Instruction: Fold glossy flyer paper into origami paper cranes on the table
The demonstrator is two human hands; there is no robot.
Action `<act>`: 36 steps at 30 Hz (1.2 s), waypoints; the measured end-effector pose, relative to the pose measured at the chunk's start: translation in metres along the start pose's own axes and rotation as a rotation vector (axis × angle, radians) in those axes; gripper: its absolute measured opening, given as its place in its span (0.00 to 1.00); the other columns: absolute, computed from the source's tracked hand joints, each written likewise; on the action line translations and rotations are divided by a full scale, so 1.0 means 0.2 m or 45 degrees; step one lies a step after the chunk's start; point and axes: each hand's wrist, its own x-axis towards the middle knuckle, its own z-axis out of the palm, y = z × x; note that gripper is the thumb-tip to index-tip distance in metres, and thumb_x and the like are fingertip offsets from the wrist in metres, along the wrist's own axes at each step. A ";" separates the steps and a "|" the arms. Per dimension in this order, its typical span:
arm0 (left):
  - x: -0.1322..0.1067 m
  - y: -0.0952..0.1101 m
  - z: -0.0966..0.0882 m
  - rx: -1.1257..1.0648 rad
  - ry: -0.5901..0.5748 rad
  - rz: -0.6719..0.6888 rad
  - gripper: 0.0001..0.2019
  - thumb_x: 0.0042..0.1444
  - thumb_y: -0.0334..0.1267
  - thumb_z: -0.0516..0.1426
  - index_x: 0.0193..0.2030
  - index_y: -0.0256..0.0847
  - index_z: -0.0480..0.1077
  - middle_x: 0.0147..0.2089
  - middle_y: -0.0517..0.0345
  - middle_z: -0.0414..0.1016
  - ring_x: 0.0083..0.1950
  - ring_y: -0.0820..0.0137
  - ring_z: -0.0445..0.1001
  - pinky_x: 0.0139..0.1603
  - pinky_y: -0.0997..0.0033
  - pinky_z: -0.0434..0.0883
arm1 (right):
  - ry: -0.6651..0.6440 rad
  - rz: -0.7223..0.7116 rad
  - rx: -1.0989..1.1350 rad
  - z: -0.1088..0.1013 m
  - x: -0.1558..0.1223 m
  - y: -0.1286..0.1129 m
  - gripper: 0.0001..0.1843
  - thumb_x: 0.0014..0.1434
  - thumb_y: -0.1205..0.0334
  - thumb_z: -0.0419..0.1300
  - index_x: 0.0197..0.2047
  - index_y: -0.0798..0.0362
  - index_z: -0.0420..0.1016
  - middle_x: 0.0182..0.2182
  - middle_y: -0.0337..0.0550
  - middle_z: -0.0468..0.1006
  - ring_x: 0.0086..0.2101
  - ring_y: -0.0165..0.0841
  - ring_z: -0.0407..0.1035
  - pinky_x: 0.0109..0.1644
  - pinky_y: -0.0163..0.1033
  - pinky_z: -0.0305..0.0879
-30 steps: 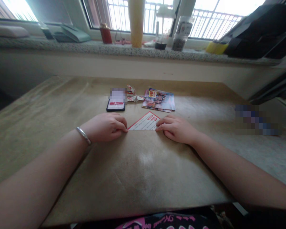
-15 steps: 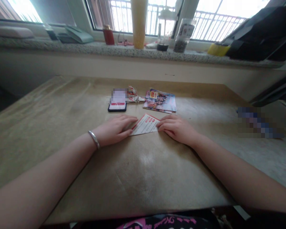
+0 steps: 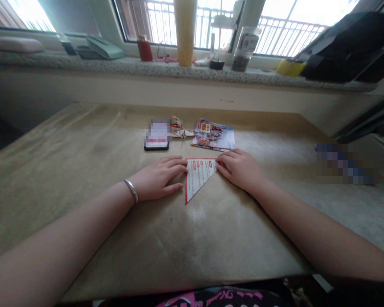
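A white paper triangle with red edging and print (image 3: 197, 177) lies flat on the tan table (image 3: 83, 140), one point toward me. My left hand (image 3: 158, 179), with a silver bangle on the wrist, rests beside the triangle's left edge, fingers stretched out flat and touching its upper left corner. My right hand (image 3: 240, 168) sits at the upper right corner, fingers curled and pressing that corner down.
Beyond the triangle lie a phone (image 3: 156, 138), a crumpled printed paper (image 3: 179, 128) and a stack of colourful leaflets (image 3: 214, 135). The stone windowsill (image 3: 115, 66) holds a red can (image 3: 145, 47), a yellow cylinder (image 3: 184, 32), jars and dark items at right.
The paper triangle has been turned: its long edge lay toward me, now a point does. My left hand has opened from a pinch to flat fingers.
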 end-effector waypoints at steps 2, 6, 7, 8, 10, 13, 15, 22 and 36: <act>0.00 0.00 0.00 -0.017 0.015 0.024 0.20 0.61 0.45 0.51 0.58 0.40 0.64 0.63 0.48 0.62 0.65 0.60 0.58 0.65 0.57 0.58 | -0.012 -0.001 0.036 0.00 0.00 0.00 0.13 0.61 0.56 0.55 0.43 0.53 0.76 0.42 0.47 0.79 0.43 0.41 0.69 0.48 0.47 0.64; 0.01 0.00 0.01 -0.043 0.045 0.036 0.19 0.62 0.43 0.51 0.58 0.41 0.65 0.60 0.48 0.64 0.61 0.61 0.62 0.63 0.58 0.61 | -0.023 -0.072 0.079 0.00 -0.01 0.00 0.16 0.61 0.55 0.55 0.48 0.51 0.76 0.51 0.49 0.75 0.49 0.43 0.66 0.52 0.51 0.62; 0.01 0.00 0.02 -0.036 0.051 0.032 0.19 0.62 0.43 0.51 0.58 0.42 0.65 0.61 0.48 0.63 0.62 0.61 0.62 0.63 0.58 0.61 | -0.017 -0.086 0.079 0.00 -0.01 -0.01 0.16 0.61 0.55 0.55 0.49 0.50 0.76 0.53 0.50 0.73 0.50 0.44 0.65 0.53 0.51 0.62; 0.00 0.00 0.02 -0.022 0.055 0.022 0.20 0.62 0.43 0.51 0.59 0.43 0.65 0.63 0.48 0.61 0.63 0.60 0.60 0.64 0.57 0.60 | -0.011 -0.089 0.075 0.00 -0.01 -0.01 0.16 0.61 0.55 0.54 0.49 0.49 0.76 0.54 0.51 0.71 0.51 0.44 0.64 0.53 0.52 0.62; 0.00 -0.01 0.02 0.020 0.039 -0.002 0.21 0.62 0.44 0.50 0.61 0.45 0.63 0.66 0.48 0.57 0.66 0.58 0.56 0.65 0.54 0.58 | -0.008 -0.069 0.066 0.00 -0.01 -0.02 0.17 0.61 0.54 0.55 0.51 0.47 0.76 0.54 0.52 0.70 0.51 0.45 0.63 0.52 0.51 0.62; 0.00 -0.01 0.02 0.061 0.003 -0.004 0.22 0.63 0.45 0.49 0.62 0.47 0.61 0.66 0.49 0.57 0.67 0.57 0.54 0.65 0.52 0.57 | -0.012 0.018 0.047 0.00 0.00 -0.03 0.17 0.60 0.53 0.56 0.50 0.47 0.76 0.47 0.51 0.72 0.46 0.43 0.65 0.48 0.50 0.64; 0.01 -0.01 0.01 0.071 0.006 0.019 0.21 0.63 0.45 0.49 0.62 0.47 0.62 0.63 0.50 0.61 0.65 0.58 0.57 0.65 0.53 0.58 | -0.018 0.079 0.032 0.00 0.00 -0.03 0.15 0.59 0.53 0.57 0.45 0.50 0.76 0.41 0.51 0.74 0.42 0.42 0.66 0.46 0.48 0.64; 0.01 0.03 -0.01 0.167 0.072 0.045 0.20 0.62 0.44 0.50 0.59 0.44 0.66 0.51 0.47 0.69 0.54 0.61 0.67 0.56 0.58 0.67 | -0.054 -0.005 0.147 -0.01 0.00 -0.04 0.12 0.61 0.55 0.55 0.40 0.54 0.75 0.40 0.50 0.77 0.44 0.42 0.67 0.49 0.48 0.64; 0.01 -0.01 0.02 0.121 0.034 0.114 0.25 0.62 0.45 0.50 0.65 0.43 0.57 0.71 0.53 0.49 0.71 0.56 0.44 0.68 0.53 0.54 | -0.312 -0.224 0.474 -0.01 -0.01 -0.04 0.31 0.57 0.52 0.58 0.62 0.52 0.62 0.62 0.45 0.63 0.61 0.44 0.54 0.64 0.52 0.54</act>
